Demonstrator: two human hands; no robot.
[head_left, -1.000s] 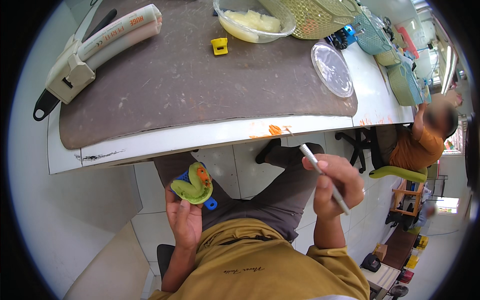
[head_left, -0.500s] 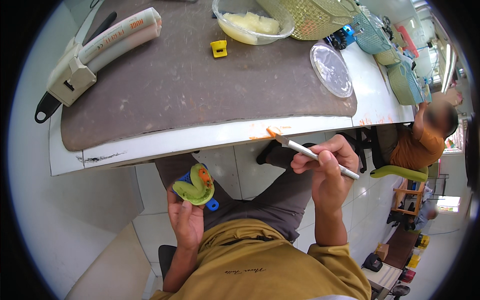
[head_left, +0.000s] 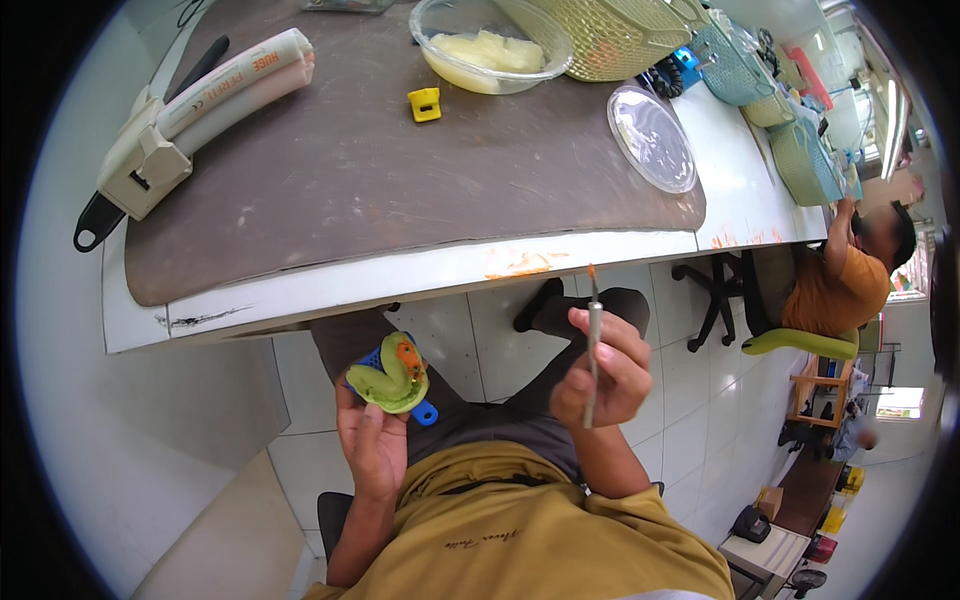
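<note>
My left hand (head_left: 370,440) holds a blue tray filled with green mould material (head_left: 388,374), an orange patch on top, below the table edge over my lap. My right hand (head_left: 605,372) grips a thin metal tool (head_left: 593,345) upright, its orange-tipped end pointing up toward the table edge. The two hands are apart, the tool about a hand's width right of the mould.
A white table (head_left: 430,275) with a brown mat (head_left: 400,170) carries a dispensing gun (head_left: 185,115), a small yellow block (head_left: 425,103), a clear bowl of pale paste (head_left: 490,45), a clear lid (head_left: 652,138) and baskets (head_left: 620,35). A person in orange (head_left: 835,285) sits at the right.
My right hand has turned the tool from lying slanted to standing upright, tip up. The left hand with the mould has stayed nearly still.
</note>
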